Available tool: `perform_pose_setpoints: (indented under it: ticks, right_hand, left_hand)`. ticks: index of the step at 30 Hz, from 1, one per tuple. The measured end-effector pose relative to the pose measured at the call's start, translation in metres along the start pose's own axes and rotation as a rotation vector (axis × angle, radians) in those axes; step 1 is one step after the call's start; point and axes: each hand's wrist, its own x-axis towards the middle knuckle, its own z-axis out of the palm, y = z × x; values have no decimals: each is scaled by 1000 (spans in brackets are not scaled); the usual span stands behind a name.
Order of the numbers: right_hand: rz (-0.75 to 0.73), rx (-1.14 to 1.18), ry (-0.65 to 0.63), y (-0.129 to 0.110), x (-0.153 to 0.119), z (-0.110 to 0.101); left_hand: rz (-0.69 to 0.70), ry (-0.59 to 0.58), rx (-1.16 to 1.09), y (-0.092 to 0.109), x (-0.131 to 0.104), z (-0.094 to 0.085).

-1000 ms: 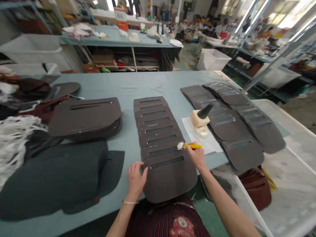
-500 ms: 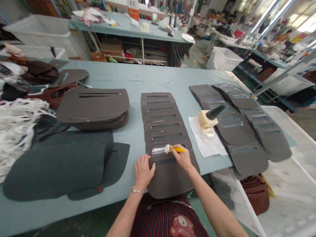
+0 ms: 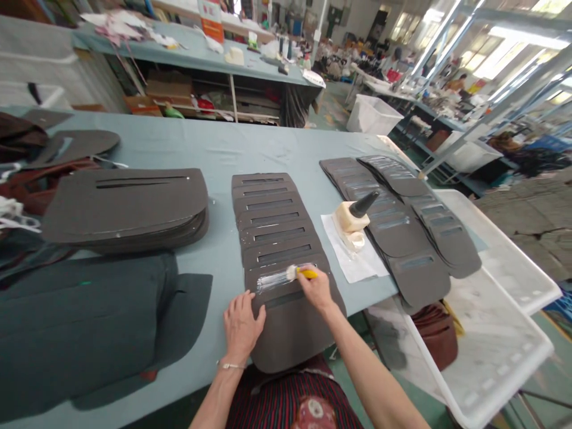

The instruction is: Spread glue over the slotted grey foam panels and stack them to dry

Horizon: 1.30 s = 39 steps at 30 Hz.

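Note:
My right hand (image 3: pixel 318 287) grips the yellow handle of a brush (image 3: pixel 306 273), whose whitish bristles touch a dark grey slotted panel. A wet white streak (image 3: pixel 273 280) lies around that panel's slot. Several such panels (image 3: pixel 286 333) overlap in a row toward the far side, each showing its slot. My left hand (image 3: pixel 243 322) rests with fingers spread on the left edge of the nearest panels. To the right, a cream bottle with a black cone-shaped top (image 3: pixel 353 217) stands on a white sheet (image 3: pixel 364 268).
More slotted panels (image 3: pixel 402 232) lie overlapped on the right. At left are a stack of grey panels (image 3: pixel 129 202) and large dark green pieces (image 3: pixel 89 322). A white bin (image 3: pixel 504 357) with brown pieces sits below the table's right edge. Another blue-covered table (image 3: pixel 192 50) stands behind.
The view has turned to the right, so the table's things sit farther left. The brush has moved along the slot, and the white streak there looks longer.

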Motion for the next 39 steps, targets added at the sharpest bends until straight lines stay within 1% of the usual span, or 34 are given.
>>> perform_pose_setpoints:
  ticks: [2, 4, 6, 7, 9, 11, 13, 16, 18, 20, 21, 22, 23, 27, 29, 30, 31, 33, 36, 39]
  right_hand:
    - [96, -85, 120, 27, 8, -26]
    - [96, -127, 164, 44, 12, -42]
    - [56, -111, 132, 52, 11, -46]
    - [59, -103, 118, 53, 10, -46]
    - [115, -122, 141, 50, 9, -43]
    - [141, -121, 180, 41, 7, -37]
    - [96, -42, 161, 22, 2, -25]
    - [13, 145, 40, -16, -12, 8]
    - [-40, 234, -53, -37, -23, 31]
    - [-37, 263, -108, -43, -29, 42]
    - [-8, 257, -111, -39, -30, 41]
    - [34, 243, -100, -31, -29, 35]
    - [78, 226, -77, -19, -27, 25]
    - [222, 140, 52, 35, -13, -33]
    - [258, 100, 91, 46, -8, -52]
    - [251, 94, 96, 45, -8, -56]
    - [221, 102, 92, 41, -9, -57]
    - [137, 149, 70, 23, -13, -48]
    - [45, 248, 23, -14, -24, -21]
    - [13, 324, -37, -42, -34, 11]
  left_hand:
    - [-4, -5, 2, 0, 0, -1]
    - [-8, -7, 2, 0, 0, -1]
    - [-9, -8, -1, -1, -1, 0]
    - [-10, -10, -6, -1, -1, 0]
    - [-16, -11, -24, -2, -2, 1]
    - [-26, -10, -53, -3, -3, 0]
    - [-38, -10, -78, -3, -4, 0]
    - [-48, 4, -103, -3, -6, 0]
    - [-52, 19, -117, -3, -7, 0]
    - [-50, 28, -126, -3, -8, 0]
    - [-48, 31, -128, -3, -8, 0]
    - [-49, 34, -130, -3, -8, 0]
    - [-51, 39, -131, -3, -8, -1]
    - [-66, 45, -132, -1, -8, -1]
    - [-68, 43, -133, -1, -8, -1]
    - [-67, 42, -135, -2, -8, -1]
    - [-65, 39, -141, -3, -8, -1]
    - [-64, 40, -170, -6, -8, -2]
    - [-23, 57, -203, -11, -13, -5]
    - [125, 16, -167, -14, -21, -6]
